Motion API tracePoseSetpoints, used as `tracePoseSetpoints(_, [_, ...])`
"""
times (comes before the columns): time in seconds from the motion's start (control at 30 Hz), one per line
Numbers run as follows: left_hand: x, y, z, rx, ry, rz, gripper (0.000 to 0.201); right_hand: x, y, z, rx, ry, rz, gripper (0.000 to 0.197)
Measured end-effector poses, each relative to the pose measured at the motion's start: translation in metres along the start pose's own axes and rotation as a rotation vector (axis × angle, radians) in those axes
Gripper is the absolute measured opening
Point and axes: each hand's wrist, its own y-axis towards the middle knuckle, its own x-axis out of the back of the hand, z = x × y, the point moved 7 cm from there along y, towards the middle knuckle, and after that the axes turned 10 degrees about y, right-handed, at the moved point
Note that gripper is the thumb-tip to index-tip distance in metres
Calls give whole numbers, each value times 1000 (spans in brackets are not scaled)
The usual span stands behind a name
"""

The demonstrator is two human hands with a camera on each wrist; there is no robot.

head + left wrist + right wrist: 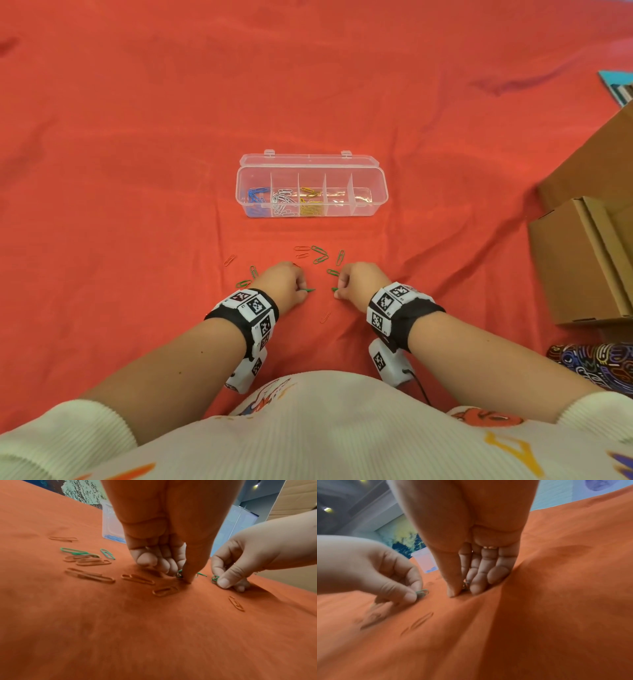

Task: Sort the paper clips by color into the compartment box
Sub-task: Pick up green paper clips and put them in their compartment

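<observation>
A: How far along was it?

B: More than half, I judged; the box [311,186] held blue, white and yellow clips in its three left compartments, the two right ones looked empty; green clips [320,254] and red clips [301,251] lay loose on the red cloth [137,137] between box and near edge.

A: And the hands?

B: The left hand [286,281] pinched a green clip, its long axis pointing right; the right hand [359,282] pinched another, mostly hidden; the box's long axis ran left to right, lid open toward the far edge.
</observation>
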Motion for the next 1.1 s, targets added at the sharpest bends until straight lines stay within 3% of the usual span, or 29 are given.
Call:
tracePoseSetpoints(0.07, [8, 0, -4, -16, 5, -22, 11, 6, 2, -2, -24, 52, 32, 16])
tracePoseSetpoints(0.17, [24, 2, -12, -37, -18, -71, 11, 11, 5, -3, -5, 158, 49, 26])
tracePoseSetpoints(0.43, [93, 26, -31, -52, -174, -270, 10, 38, 20, 2, -14, 347, -4, 27])
tracePoseSetpoints(0.57, [121, 42, -38, -21, -208, -363, 13, 65, 24, -1, 13, 516, -217, 25])
tracePoseSetpoints(0.67, [127, 58, -38, 30, -244, -357, 14, 95, 26, 0, 34, 666, -428, 15])
tracePoseSetpoints(0.73, [128, 66, -36, 65, -266, -351, 14, 109, 30, 0, 26, 740, -512, 19])
tracePoseSetpoints(0.93, [113, 84, -36, 110, -306, -303, 17, 124, 47, 7, -20, 716, -475, 8])
tracePoseSetpoints(1.1, [113, 89, -40, 94, -243, -280, 18, 125, 58, 9, -42, 672, -456, 13])
